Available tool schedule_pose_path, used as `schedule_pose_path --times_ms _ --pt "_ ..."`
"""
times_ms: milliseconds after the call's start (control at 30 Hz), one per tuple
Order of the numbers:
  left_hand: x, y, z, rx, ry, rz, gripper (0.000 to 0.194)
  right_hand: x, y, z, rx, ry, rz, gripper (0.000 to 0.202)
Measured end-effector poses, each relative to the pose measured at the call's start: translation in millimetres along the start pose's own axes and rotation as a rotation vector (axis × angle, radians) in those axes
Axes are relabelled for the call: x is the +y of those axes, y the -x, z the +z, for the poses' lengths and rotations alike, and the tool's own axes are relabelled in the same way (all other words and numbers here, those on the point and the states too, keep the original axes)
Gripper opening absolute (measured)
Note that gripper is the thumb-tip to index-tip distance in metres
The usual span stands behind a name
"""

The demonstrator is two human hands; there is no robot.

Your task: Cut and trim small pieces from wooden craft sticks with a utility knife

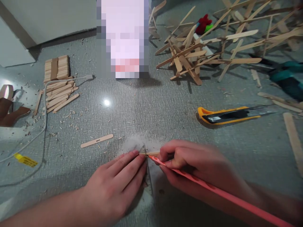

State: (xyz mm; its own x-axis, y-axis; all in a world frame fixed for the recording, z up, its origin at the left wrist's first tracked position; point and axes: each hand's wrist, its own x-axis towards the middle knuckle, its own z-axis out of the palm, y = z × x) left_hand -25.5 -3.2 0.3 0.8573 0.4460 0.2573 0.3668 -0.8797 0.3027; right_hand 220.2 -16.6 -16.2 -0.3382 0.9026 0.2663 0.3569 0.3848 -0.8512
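Observation:
My right hand (182, 160) grips a long red pencil (203, 185), its tip touching a thin wooden stick (153, 154) near the bottom centre. The stick's left part is hidden under the fingertips of my left hand (118, 179), which lies flat with fingers stretched out, pressing down on it. A small clear pointed piece shows just beyond my left fingertips; I cannot make out what it is. Up and to the left of that hand lies a single craft stick (97, 141) with a small dark slot in its middle.
A yellow utility knife (227, 116) lies at the right, blade extended. Joined craft sticks (187, 60) spread across the back right, beside teal-handled pliers (286, 75). A banded stick bundle (56, 67), loose sticks and a white cable (44, 110) are at left. Wood bits are scattered around.

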Motion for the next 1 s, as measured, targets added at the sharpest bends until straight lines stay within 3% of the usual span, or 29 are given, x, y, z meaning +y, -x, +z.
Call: schedule_pose_path --times_ms 1000 --pt "1.1 -1.2 1.5 0.0 -0.011 -0.007 0.029 1.3 -0.1 -1.8 -0.037 -0.042 0.025 0.023"
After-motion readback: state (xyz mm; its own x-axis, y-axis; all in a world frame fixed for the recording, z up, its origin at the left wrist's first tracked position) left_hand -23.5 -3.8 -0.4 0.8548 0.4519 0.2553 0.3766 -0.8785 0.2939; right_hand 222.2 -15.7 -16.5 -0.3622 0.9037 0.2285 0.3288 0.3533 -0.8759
